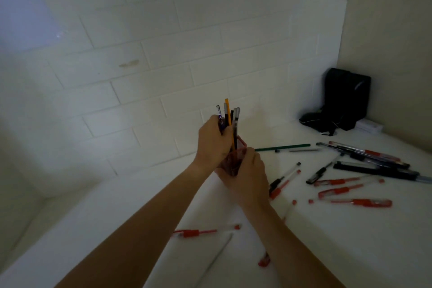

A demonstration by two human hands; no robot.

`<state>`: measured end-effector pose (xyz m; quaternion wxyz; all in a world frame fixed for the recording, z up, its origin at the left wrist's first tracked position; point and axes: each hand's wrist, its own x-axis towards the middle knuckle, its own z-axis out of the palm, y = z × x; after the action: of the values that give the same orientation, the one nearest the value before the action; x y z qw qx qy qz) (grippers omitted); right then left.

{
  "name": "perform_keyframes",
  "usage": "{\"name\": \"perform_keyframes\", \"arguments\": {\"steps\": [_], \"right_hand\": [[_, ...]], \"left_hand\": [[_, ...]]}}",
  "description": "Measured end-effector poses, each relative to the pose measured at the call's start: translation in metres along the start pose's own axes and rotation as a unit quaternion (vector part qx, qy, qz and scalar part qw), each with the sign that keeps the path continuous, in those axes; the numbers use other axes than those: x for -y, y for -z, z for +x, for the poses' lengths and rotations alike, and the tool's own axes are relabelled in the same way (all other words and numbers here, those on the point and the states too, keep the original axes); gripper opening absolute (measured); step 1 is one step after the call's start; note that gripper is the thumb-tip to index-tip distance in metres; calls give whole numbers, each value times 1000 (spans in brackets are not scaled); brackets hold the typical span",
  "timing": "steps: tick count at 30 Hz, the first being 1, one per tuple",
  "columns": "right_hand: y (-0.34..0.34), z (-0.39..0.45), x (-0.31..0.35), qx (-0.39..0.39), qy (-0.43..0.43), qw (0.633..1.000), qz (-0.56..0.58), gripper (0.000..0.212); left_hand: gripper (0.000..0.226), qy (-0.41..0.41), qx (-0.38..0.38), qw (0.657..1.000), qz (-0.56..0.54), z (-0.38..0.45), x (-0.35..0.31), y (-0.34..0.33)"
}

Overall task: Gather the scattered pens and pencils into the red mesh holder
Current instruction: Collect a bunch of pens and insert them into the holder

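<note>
A red mesh holder [233,161] is held above the white table [350,241], largely hidden between a person's two hands, with only part of its rim and a patch of mesh showing. The left hand [214,141] is clenched around a bundle of pens and pencils [230,119] that stands upright in the holder, among them one orange pencil [228,112]; the dim light makes an exact count of the bundle uncertain, about six. The right hand [246,176] grips the holder's side from below and in front. Right of the hands, loose pens lie scattered on the table: a green pencil [282,147] just beyond the right hand, two clear pens with red and black grips [284,180] beside the right wrist, four or so red-grip pens [350,192] farther right, and a cluster of dark pens [374,163] whose number cannot be made out and whose far end is cut off by the frame edge. Nearer the viewer, between the forearms, lie one red-grip pen [205,232] and a thin grey pen [217,257]; another red pen [264,262] is partly hidden under the right forearm. A black bag [346,98] leans in the far right corner against the white block wall [140,42].
</note>
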<state>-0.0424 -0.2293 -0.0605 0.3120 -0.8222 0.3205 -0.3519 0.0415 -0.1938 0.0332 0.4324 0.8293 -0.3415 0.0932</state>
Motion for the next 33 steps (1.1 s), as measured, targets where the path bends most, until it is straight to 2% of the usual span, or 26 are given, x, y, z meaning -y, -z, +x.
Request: {"name": "perform_keyframes", "arguments": {"steps": [4,8,12,16,19,23,24,25,27,28,30,33], "right_hand": [[2,-1,6,15,-20,1000,1,96],[8,1,11,43,-34,998,-5,97],[20,8,15,102,-47,994,-10,89],[33,10,18,139,-44,989,-11,79],[50,8,20,164,-33,986,-26,69],[73,-3,7,155,-14,983,-101,43],[77,-9,3,143,-11,982,-123,35],[79,-16,-1,126,-11,981,-145,27],[81,-30,-7,97,-14,980,-174,17],[80,-37,-9,91,-15,980,-174,15],[77,-48,-13,84,-4,984,-158,13],[73,-57,-16,78,24,987,-139,11]], "left_hand": [[9,-46,-32,998,16,-5,7,3],[30,-63,-36,997,30,-11,17,9],[32,-78,-57,992,83,-13,22,19],[47,-80,12,986,145,-12,22,23],[55,-95,28,982,164,-22,15,29],[40,-162,-14,967,195,-76,14,53],[47,-151,18,964,218,-96,15,59],[60,-117,84,957,250,-117,17,66],[79,-52,248,912,322,-151,25,75],[80,-33,310,886,342,-165,30,78],[68,-25,343,873,347,-183,36,80],[44,-39,296,897,326,-189,38,76]]}}
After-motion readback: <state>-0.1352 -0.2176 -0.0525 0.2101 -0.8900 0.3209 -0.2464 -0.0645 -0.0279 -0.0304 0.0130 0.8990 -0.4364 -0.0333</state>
